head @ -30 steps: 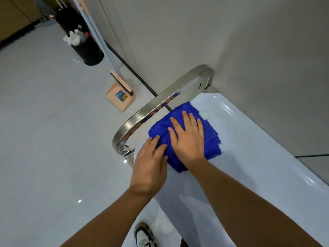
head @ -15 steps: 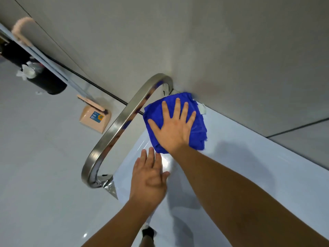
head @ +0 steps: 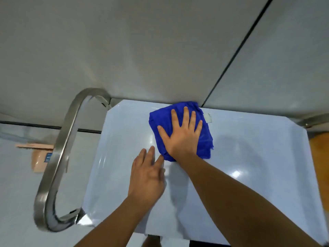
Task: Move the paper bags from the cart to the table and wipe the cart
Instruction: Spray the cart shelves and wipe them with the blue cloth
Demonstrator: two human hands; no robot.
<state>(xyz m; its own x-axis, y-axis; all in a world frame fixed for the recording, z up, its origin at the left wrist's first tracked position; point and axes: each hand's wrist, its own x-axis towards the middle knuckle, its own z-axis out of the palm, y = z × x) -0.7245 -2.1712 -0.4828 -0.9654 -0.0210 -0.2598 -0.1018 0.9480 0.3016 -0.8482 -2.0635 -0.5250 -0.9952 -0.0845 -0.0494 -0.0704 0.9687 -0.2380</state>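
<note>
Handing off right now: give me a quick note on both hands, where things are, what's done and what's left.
Right hand: flat, fingers spread, pressing the blue cloth on the cart top at its far edge by the wall.
Left hand: open, over the top beside the cloth.
No paper bags in view on the cart; the table is out of view.
Left: wipe the rest of the top and the steel handle.

Right hand (head: 181,134) pressing down flat with fingers spread wide, right forearm stretching forward from the lower right, left hand (head: 146,175) lying open just beside it, fingers straight and together, left forearm angling in from below
</note>
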